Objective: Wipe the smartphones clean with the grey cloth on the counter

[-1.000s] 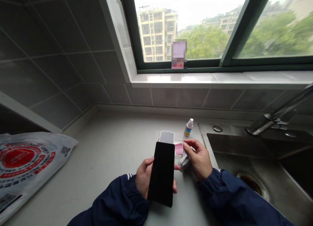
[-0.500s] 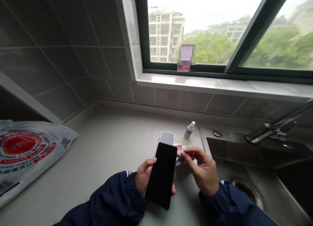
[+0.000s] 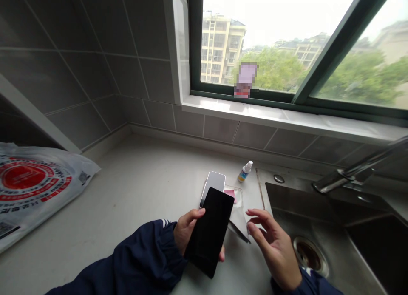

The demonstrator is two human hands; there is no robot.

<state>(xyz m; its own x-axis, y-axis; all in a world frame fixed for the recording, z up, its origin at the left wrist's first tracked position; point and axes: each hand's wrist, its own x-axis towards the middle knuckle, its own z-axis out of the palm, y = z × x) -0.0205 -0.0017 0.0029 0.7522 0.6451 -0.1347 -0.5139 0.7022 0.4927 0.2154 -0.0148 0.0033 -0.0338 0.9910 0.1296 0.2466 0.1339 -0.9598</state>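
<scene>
My left hand (image 3: 188, 229) is closed around a black smartphone (image 3: 211, 231), its dark screen facing up, thumb on the left edge and fingertips showing at the right. Partly hidden behind that phone, a light-framed phone-like slab (image 3: 215, 181) lies on the counter. A small pink piece (image 3: 230, 195) rests beside it on clear and white wrapping. Just right of the phone is a silvery sachet (image 3: 240, 227) with a jagged edge. My right hand (image 3: 277, 244) hovers near the sachet with its fingers apart, holding nothing visible.
A small white spray bottle (image 3: 245, 172) stands behind the wrapping. To the right are a steel sink (image 3: 306, 205) and a faucet (image 3: 331, 180). A printed plastic bag (image 3: 76, 171) lies at the left. A window sill (image 3: 242, 112) runs along the back.
My right hand has let go of the pink piece and drawn back toward me and to the right. The sachet is now more visible. My left hand still holds the smartphone.
</scene>
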